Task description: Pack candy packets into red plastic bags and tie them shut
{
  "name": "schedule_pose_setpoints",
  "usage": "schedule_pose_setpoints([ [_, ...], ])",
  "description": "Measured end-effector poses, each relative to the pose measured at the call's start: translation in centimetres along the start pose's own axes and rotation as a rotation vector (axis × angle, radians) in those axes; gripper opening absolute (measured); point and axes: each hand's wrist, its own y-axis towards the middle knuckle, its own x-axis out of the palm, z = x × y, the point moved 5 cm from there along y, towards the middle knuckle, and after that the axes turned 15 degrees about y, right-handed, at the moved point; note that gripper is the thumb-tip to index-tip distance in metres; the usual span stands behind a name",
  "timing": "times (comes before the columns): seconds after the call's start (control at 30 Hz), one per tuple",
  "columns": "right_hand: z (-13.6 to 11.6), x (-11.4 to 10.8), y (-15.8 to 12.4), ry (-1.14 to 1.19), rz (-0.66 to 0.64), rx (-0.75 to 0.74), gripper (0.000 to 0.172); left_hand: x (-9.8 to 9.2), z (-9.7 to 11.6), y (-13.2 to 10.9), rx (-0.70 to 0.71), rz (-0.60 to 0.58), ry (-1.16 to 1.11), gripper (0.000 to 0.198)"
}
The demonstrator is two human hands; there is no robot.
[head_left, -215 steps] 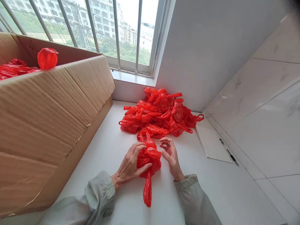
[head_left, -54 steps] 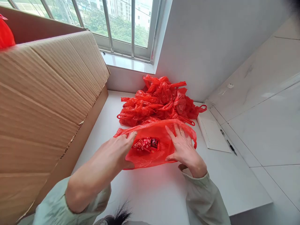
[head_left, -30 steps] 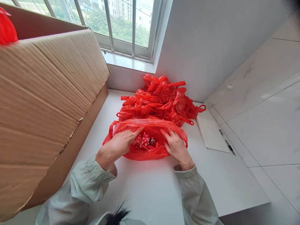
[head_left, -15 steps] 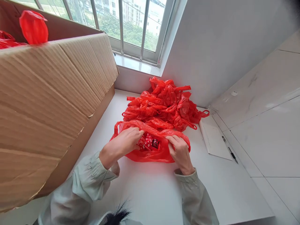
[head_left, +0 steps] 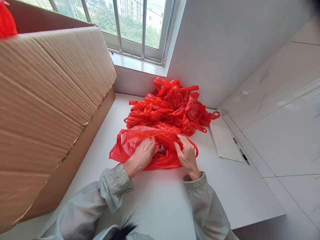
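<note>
An open red plastic bag lies on the white table, its mouth facing up. Small red and dark wrapped packets show inside it. My left hand is in the bag's mouth with its fingers curled together beside the packets; what they hold, if anything, is hidden. At the bag's right side, my right hand grips the rim between thumb and fingers. Just behind the bag, a heap of knotted red plastic bags rests against the wall.
A large cardboard box stands at the left, with red plastic at its top corner. At the right, a white notebook and a black pen lie near the tiled wall. A barred window is behind.
The view has shifted slightly. My left hand has moved from the bag's left rim deeper into its mouth, and the bag's left side has spread out wider.
</note>
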Motion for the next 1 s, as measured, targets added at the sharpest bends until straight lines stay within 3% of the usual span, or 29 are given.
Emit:
schedule_pose_setpoints([
  [0.1, -0.9, -0.1, 0.1, 0.039, 0.010, -0.046, 0.029, -0.2, 0.4, 0.1, 0.019, -0.039, 0.014, 0.018],
  [0.23, -1.4, -0.4, 0.1, 0.090, 0.017, -0.053, 0.027, -1.9, 1.1, 0.5, 0.053, -0.135, -0.026, 0.012],
  [0.3, -1.6, -0.5, 0.0, 0.137, -0.005, -0.039, 0.025, -2.9, 1.3, 0.7, 0.061, -0.199, -0.106, 0.005],
  [0.43, -2.5, -0.3, 0.0, 0.327, -0.103, 0.000, 0.022, -4.5, 1.3, 1.2, 0.084, -0.284, -0.377, 0.009],
  [0.67, -1.7, 0.6, -0.5, 0.602, -0.173, 0.257, 0.019, -5.2, 0.6, 1.5, 0.066, -0.331, -0.538, 0.020],
  [0.83, -1.7, 0.9, -0.5, 0.691, -0.174, 0.286, 0.018, -5.6, 0.3, 1.6, 0.045, -0.349, -0.555, 0.014],
  [1.0, -1.4, 1.0, -0.6, 0.760, -0.174, 0.311, 0.022, -5.2, 0.2, 1.7, 0.003, -0.459, -0.674, 0.016],
])
